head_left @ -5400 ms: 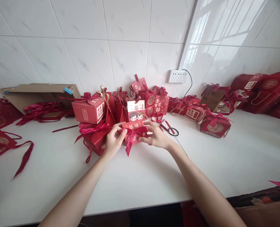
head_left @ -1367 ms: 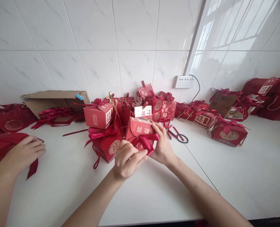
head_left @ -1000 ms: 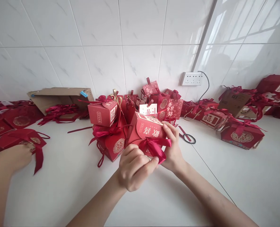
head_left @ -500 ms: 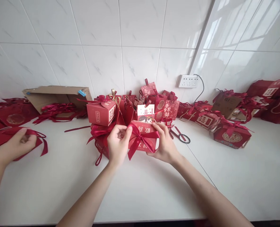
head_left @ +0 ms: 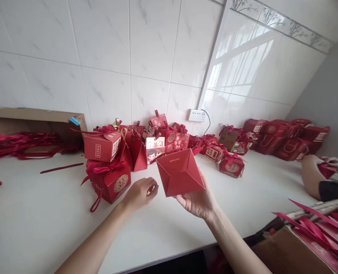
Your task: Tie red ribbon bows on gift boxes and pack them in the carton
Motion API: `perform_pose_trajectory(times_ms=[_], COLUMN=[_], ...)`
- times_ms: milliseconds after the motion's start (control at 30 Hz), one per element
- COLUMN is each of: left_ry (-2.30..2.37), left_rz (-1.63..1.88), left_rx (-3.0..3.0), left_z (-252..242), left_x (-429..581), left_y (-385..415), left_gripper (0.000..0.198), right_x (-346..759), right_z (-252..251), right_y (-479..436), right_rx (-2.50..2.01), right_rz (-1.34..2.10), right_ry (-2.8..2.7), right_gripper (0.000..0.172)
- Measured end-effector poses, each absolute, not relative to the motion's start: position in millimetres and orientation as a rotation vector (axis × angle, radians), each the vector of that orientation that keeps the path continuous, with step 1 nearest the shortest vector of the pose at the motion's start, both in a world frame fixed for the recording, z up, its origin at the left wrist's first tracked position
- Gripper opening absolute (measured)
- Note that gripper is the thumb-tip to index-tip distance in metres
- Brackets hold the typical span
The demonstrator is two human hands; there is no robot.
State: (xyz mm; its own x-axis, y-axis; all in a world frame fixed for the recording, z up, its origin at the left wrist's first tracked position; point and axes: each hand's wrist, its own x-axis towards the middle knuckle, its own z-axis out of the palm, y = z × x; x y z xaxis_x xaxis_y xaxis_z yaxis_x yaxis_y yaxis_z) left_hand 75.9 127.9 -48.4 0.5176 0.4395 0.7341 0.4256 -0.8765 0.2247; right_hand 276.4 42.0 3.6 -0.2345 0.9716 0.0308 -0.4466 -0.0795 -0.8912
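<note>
Centre of frame: a red gift box point(head_left: 180, 177) is tilted above the white table point(head_left: 146, 236), its folded base turned toward the viewer. The right hand point(head_left: 197, 203) grips it from below and from the right side. The left hand point(head_left: 142, 193), just left of the box and apart from it, is loosely curled, with a gap between thumb and fingers and nothing visible in it. Nearest to that hand, at centre left, a medallion box point(head_left: 108, 184) bears a paler box point(head_left: 102, 146).

Likely faults: with support from one hand only, the tilted box could slip or roll out if the grip loosens; too hard a squeeze could crease its thin walls or spring the base folds. A swing leftward could knock the illustrated card point(head_left: 155, 142) behind it, and a nudge from the left hand could topple the paler box.

Obscured: the box's upper faces are turned away, several right-hand fingers lie behind it, and its base lettering is too small to read. A co-worker's hand point(head_left: 337, 164) at far right and a carton point(head_left: 283, 247) at lower right are cut off.
</note>
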Motion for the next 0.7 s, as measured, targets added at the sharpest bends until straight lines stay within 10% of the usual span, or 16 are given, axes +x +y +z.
perform_pose_trajectory(times_ms=[267, 500, 700], left_ry=[0.891, 0.846, 0.450], left_rz=[1.179, 1.346, 1.326], left_rx=[2.614, 2.284, 1.996], left_z=[-51.7, -30.6, 7.0], left_x=[79.9, 97.2, 155.2], left_y=[129.6, 109.0, 34.9], left_gripper=[0.019, 0.028, 0.042], right_x=[288.8, 303.6, 317.9], right_z=[-1.2, -17.3, -11.9], right_y=[-4.9, -61.7, -117.5], right_rx=[-0.905, -1.431, -1.580], right_rz=[1.364, -0.219, -0.559], right_ry=[-0.985, -1.426, -1.441], right_gripper=[0.060, 0.082, 0.090])
